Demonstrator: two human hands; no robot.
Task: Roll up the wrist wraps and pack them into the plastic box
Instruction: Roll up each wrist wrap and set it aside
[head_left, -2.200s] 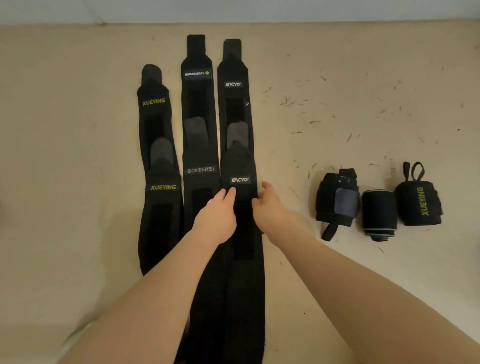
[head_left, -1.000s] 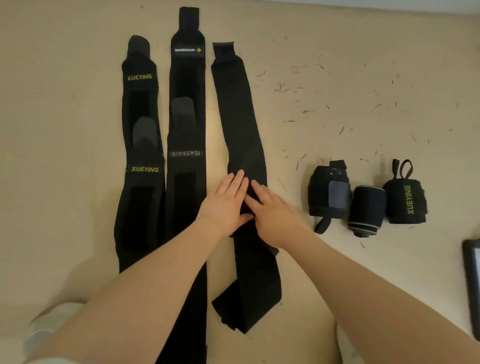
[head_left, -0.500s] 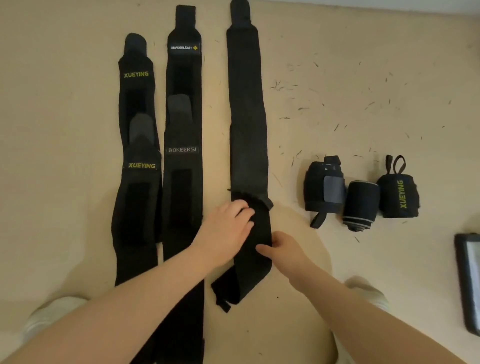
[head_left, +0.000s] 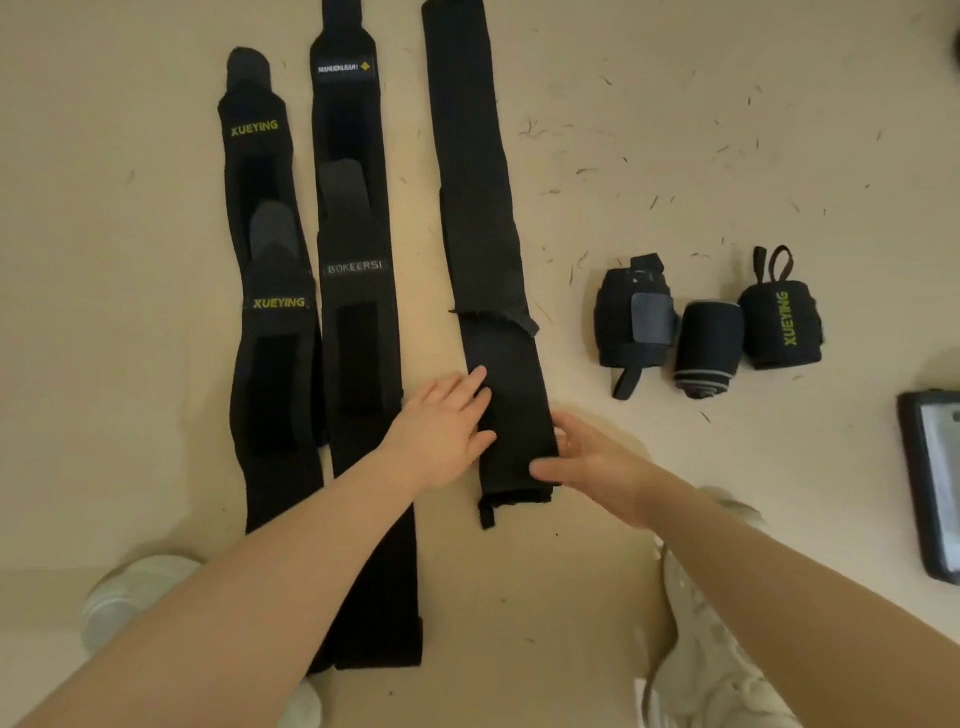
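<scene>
Beige floor (head_left: 649, 104) lies bare beside the flat wrap (head_left: 498, 322), both hands' fingers (head_left: 467, 387) straight at its edges.

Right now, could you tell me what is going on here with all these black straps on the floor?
A person is working on the plain black wrap laid out flat on the floor. The left hand rests flat on its near end, and the right hand touches its right edge, thumb on the fabric. Rolling has not yet started. Two pairs of branded wraps lie unrolled to the left. Three rolled wraps stand to the right. A dark-rimmed container shows at the right edge.
</scene>
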